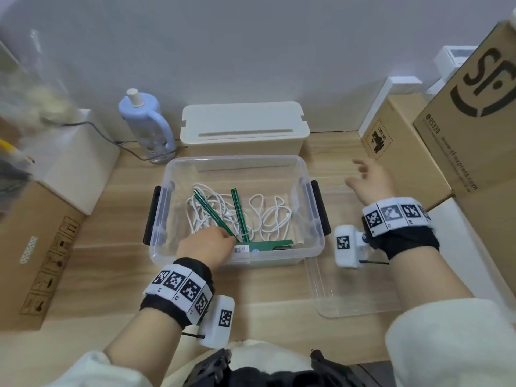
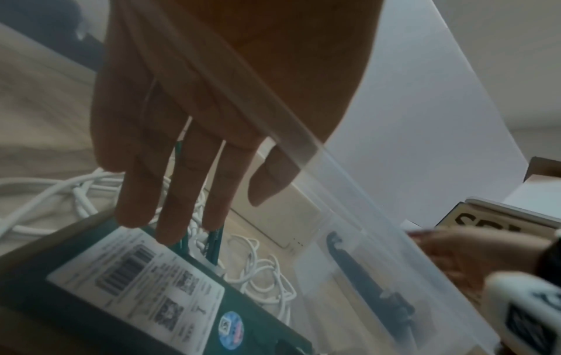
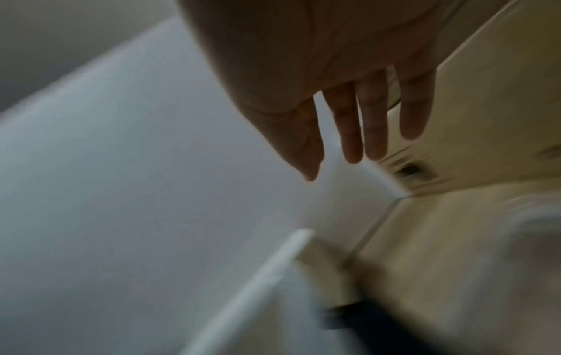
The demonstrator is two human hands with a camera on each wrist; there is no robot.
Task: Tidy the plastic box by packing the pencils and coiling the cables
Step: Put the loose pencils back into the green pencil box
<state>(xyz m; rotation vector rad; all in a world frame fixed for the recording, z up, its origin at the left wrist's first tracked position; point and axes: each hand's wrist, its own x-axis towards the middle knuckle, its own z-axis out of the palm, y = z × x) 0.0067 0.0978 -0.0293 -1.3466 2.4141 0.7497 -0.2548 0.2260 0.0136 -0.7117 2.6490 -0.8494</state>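
Note:
A clear plastic box (image 1: 237,158) stands mid-table with its top off. Inside lie tangled white cables (image 1: 268,216), two green pencils (image 1: 212,215) and a green pencil box (image 1: 268,244) against the near wall. My left hand (image 1: 229,240) reaches over the near rim. In the left wrist view its fingers (image 2: 170,216) are straight, tips at the pencils' (image 2: 214,245) near ends above the labelled pencil box (image 2: 75,319); it grips nothing. My right hand (image 1: 360,174) hovers right of the box, fingers (image 3: 358,144) spread and empty, blurred.
The clear lid (image 1: 351,300) lies on the table at front right. A white lidded box (image 1: 243,127) and a blue bottle (image 1: 145,121) stand behind. Cardboard boxes flank the table at right (image 1: 405,152) and left (image 1: 36,247).

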